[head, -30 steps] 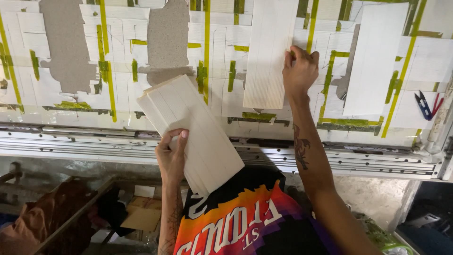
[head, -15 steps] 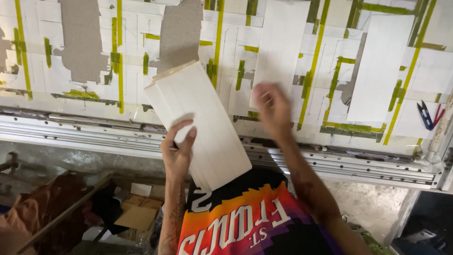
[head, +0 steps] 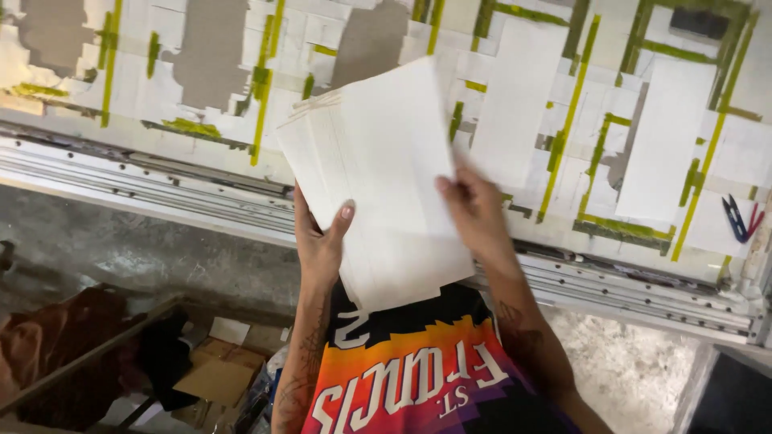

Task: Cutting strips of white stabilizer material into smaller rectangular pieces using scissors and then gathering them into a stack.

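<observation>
This is looking like a workshop — a cutting or production room rather than a home. A long worktable (head: pixel 145 72) is lying patched with white sheets and yellow-green tape lines, metal rails (head: pixel 177 189) are running along its edge, thread snips (head: pixel 741 219) are resting on it, and cardboard scraps (head: pixel 213 370) are piling on the rough concrete floor (head: pixel 161 257) — plainly working ground.

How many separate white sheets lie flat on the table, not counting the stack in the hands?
2: one sheet just right of the stack, one sheet farther right. The stack may hide more.
</observation>
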